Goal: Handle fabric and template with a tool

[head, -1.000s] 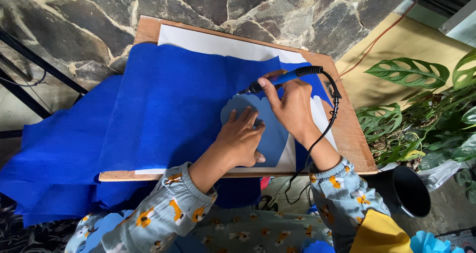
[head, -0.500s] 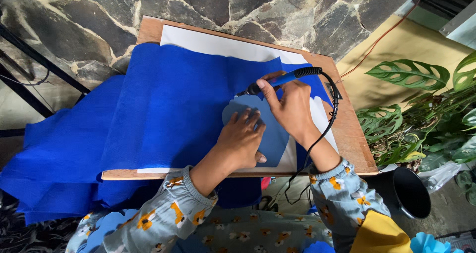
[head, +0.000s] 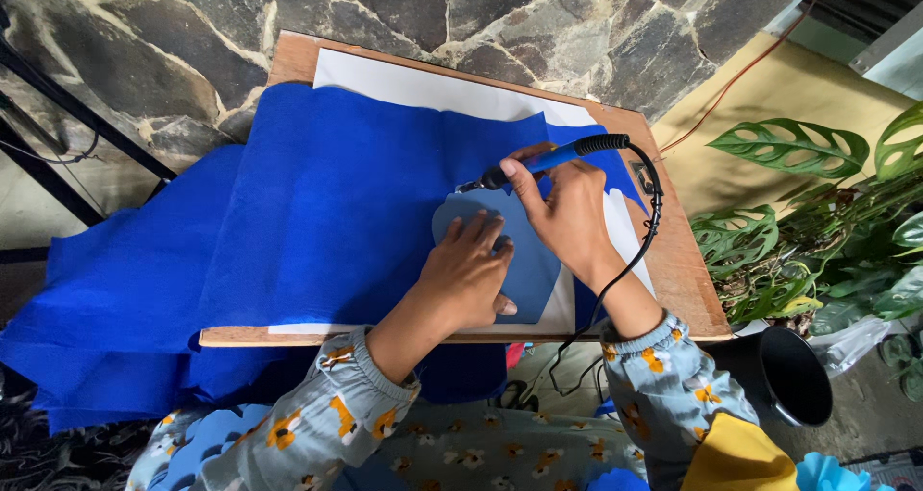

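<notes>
A large sheet of bright blue fabric [head: 317, 212] lies over a white sheet [head: 423, 87] on a wooden board [head: 687, 270] and hangs off its left side. My left hand [head: 469, 277] presses flat on a grey-blue template shape [head: 529, 270] lying on the fabric. My right hand [head: 567, 212] grips a corded pen-like hot cutting tool [head: 553, 157] with a blue and black handle. Its tip touches the fabric at the template's upper edge. The black cord [head: 630, 260] runs down past my right wrist.
A stone wall [head: 481, 10] stands behind the board. Black metal bars [head: 67, 106] are at the left. Leafy green plants [head: 827, 222] and a black pot [head: 793, 376] stand at the right. An orange cable [head: 740, 68] crosses a yellow floor patch.
Hardly anything differs. My left hand has shifted slightly on the template, and the tool tip stays at the template's upper edge.
</notes>
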